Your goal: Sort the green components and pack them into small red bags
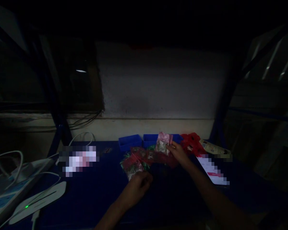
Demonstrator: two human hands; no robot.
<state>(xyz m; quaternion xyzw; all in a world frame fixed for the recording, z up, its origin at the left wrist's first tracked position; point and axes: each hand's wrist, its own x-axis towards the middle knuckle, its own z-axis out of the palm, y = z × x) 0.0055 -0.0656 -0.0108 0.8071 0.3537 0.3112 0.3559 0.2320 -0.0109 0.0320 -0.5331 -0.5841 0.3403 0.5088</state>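
My right hand (pixel 177 150) pinches a small plastic packet (pixel 162 145) by its right side, pink at the top and clear with silvery contents below. It is raised over a pile of similar packets (pixel 146 156) in red, pink and green. My left hand (pixel 138 187) is at the front left of the pile, its fingers curled. Directly behind its knuckles a pink and clear packet (pixel 133 166) touches or nearly touches the hand. What those fingers hold, if anything, is hidden in the dim light.
Two blue bins (pixel 130 142) stand behind the pile. To their right lie a red plastic bag (pixel 192 143), a printed strip (pixel 216 148) and a white sheet or screen (pixel 212 171). At left are a lit blurred screen (pixel 79 161), a white device (pixel 39 202), a power strip and cables.
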